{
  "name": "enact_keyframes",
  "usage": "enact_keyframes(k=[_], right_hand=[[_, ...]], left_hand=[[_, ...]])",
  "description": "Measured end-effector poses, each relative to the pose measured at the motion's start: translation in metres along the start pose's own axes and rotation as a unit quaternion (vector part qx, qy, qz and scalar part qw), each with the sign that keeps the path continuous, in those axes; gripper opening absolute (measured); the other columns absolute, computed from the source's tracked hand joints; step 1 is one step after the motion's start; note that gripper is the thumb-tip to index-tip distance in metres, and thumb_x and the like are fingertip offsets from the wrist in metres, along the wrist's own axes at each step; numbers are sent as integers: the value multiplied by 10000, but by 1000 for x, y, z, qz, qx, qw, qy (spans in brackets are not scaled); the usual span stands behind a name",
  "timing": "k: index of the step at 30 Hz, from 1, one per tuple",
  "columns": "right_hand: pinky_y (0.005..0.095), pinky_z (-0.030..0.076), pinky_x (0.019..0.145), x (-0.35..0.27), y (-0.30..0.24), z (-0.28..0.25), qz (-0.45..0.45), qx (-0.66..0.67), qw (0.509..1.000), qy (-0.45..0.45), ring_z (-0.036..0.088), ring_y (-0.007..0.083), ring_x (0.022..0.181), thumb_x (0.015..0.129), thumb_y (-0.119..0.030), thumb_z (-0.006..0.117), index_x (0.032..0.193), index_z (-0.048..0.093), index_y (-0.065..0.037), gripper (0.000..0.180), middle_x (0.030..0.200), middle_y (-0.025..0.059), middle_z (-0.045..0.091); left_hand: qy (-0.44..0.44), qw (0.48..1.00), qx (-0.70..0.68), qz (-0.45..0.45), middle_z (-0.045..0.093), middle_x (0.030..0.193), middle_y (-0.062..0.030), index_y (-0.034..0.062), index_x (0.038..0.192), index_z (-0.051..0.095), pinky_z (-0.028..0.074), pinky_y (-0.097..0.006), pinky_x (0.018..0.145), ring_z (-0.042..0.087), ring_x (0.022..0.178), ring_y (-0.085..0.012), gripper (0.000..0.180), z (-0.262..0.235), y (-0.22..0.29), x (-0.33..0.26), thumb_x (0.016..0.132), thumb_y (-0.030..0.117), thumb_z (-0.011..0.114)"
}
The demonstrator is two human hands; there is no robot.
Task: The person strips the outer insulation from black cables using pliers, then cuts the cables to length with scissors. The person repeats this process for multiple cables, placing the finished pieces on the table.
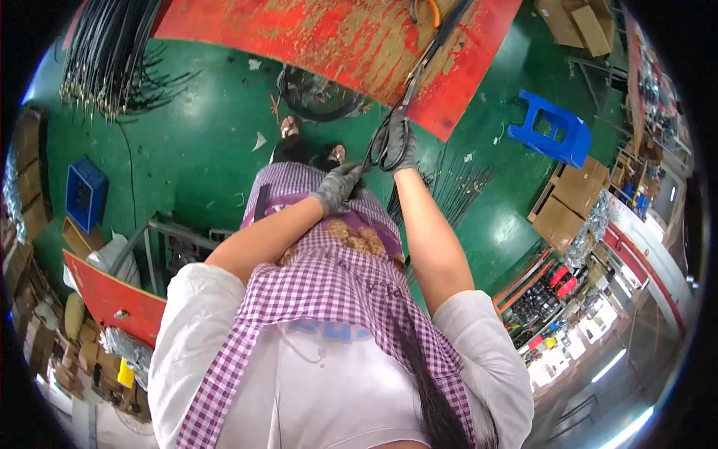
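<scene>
My right hand point(398, 144), in a grey glove, is closed around looped black cable point(404, 154) near the red table's corner. From this hand, dark strands run up and right onto the table point(299, 36), toward a thicker black bundle point(446, 31). A bright, metal-looking stretch shows just above my fingers. My left hand point(340, 185), also gloved in grey, is lower and to the left, in front of my checked apron point(314, 280). Its fingers are curled closed beside the lower end of the loops. What it grips is too small to make out.
Black cables point(112, 60) hang off the table at far left; more lie on the green floor point(456, 187) at right. A black coil point(318, 97) lies beneath the table edge. Around stand a blue stool point(550, 127), blue crate point(86, 193), cartons point(572, 202) and orange-handled tool point(434, 13).
</scene>
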State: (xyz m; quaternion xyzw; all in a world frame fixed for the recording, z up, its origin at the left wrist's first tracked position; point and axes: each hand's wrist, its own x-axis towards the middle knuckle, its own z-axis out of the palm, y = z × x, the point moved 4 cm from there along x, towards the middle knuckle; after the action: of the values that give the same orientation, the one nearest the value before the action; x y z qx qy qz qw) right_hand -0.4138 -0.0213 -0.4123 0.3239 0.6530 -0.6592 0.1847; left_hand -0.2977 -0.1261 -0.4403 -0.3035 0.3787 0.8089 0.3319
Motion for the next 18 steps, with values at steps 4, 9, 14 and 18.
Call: enact_keyframes(k=[4, 9, 14, 18], right_hand=[[219, 373, 380, 0, 3, -2, 13, 46, 999, -11, 461, 106, 416, 778, -491, 421, 746, 474, -95, 401, 507, 3, 469], [219, 368, 404, -2, 3, 1, 9, 68, 997, -21, 464, 99, 456, 776, -472, 444, 826, 508, -86, 394, 540, -3, 476], [244, 360, 407, -3, -1, 4, 14, 91, 996, -15, 441, 109, 447, 786, -439, 451, 696, 468, -107, 344, 532, 7, 463], [243, 359, 420, -9, -5, -6, 57, 68, 995, -42, 453, 112, 473, 782, -340, 493, 736, 483, -100, 244, 556, 6, 469]], left_hand=[[-20, 981, -161, -106, 516, 631, -27, 72, 916, 546, 414, -271, 471, 472, 495, -131, 150, 27, 17, -21, 808, 154, 481], [-2, 988, -138, -64, 544, 686, -22, 65, 911, 550, 399, -256, 488, 482, 541, -122, 151, 18, 2, -15, 789, 148, 516], [47, 993, -87, -65, 540, 681, -11, 55, 893, 562, 388, -232, 481, 464, 522, -98, 153, 20, 9, -19, 788, 157, 516], [77, 995, -40, -53, 515, 624, -12, 39, 846, 584, 371, -216, 479, 439, 506, -91, 161, 16, 14, -19, 796, 162, 495]])
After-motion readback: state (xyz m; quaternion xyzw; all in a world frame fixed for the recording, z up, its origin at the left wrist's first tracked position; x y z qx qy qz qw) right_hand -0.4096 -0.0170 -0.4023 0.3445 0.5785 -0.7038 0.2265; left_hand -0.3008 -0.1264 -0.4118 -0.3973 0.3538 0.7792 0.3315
